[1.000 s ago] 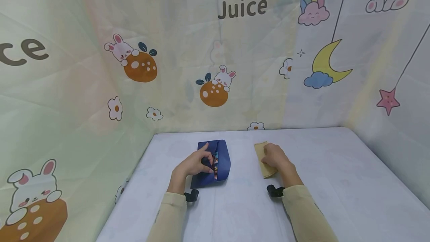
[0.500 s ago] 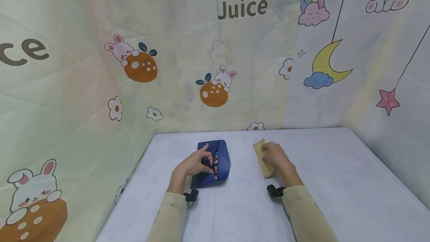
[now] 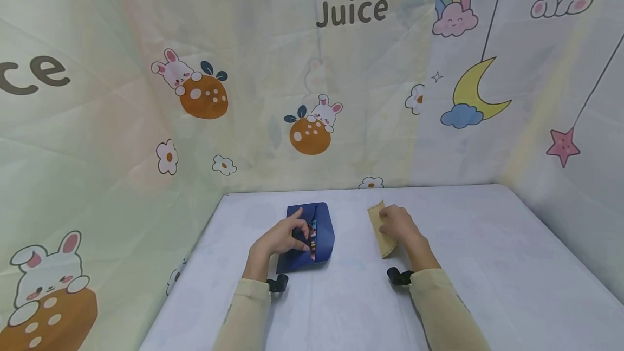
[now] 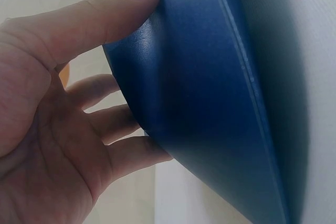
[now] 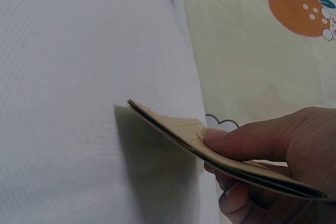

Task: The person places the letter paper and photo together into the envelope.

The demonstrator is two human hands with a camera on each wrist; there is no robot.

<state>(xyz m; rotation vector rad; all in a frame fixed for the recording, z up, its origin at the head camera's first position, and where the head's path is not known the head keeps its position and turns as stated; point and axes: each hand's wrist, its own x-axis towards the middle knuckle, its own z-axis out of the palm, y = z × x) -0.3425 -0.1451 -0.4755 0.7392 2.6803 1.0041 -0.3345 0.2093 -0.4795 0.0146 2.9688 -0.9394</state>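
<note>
Tan folded packet: in the last second it (image 3: pixel 385 242) is shifting a little toward the far left, its far corner now showing clear of the fingers; over the latest half second it is hardly moving.
Right hand: it (image 3: pixel 402 226) is pinching the packet, thumb on the upper face, fingers beneath; a shadow is falling beside it, so I am judging the packet at least partly raised, though full clearance I am not able to tell.
Blue envelope: it (image 3: pixel 325 232) is lying left of the packet, well apart from it, flap toward the right; its place is staying unchanged.
Left hand: it (image 3: pixel 280 236) is gripping the envelope's blue panel between thumb and fingers, likewise unchanged.
Patterned contents: a colourful strip (image 3: pixel 313 237) is showing in the envelope's opening.
Bearing on the work: the hands are working apart, and I am judging the right as handling while the left is keeping the opening accessible.
White table: the surface (image 3: pixel 341 307) is running back to the far wall, both items sitting toward its far half.
Cloth walls: printed sheets (image 3: pixel 263 58) are hanging on the far, left and right sides, showing rabbits, oranges and a yellow moon (image 3: pixel 463 85).
Sleeves: tan cuffs (image 3: pixel 253 291) are entering from the near side.
</note>
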